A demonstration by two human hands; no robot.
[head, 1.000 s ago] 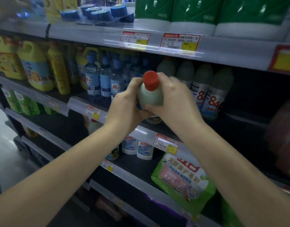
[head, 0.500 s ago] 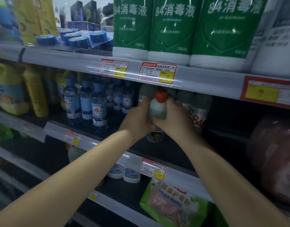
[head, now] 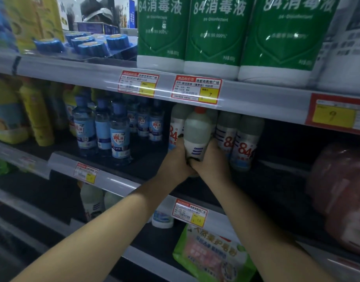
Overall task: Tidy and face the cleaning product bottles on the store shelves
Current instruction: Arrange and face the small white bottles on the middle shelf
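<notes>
A pale grey-green bottle with a red cap [head: 197, 132] stands upright inside the middle shelf [head: 146, 165], its blank side towards me. My left hand [head: 176, 162] grips its base from the left and my right hand [head: 212, 162] from the right. Matching "84" disinfectant bottles [head: 243, 143] stand close behind and to its right, with one more [head: 175, 127] at its left. The held bottle's bottom is hidden by my fingers.
Blue-capped clear bottles [head: 118, 135] stand left of the group, yellow jugs [head: 35, 117] further left. Large green 84 jugs [head: 213, 35] fill the shelf above. A green refill pouch [head: 213, 255] and white bottles sit on the shelf below. A reddish pack [head: 342, 192] lies at the right.
Both hands have carried the bottle forward and deeper into the middle shelf, sliding down from its shoulder to its base. My view has risen and come closer.
</notes>
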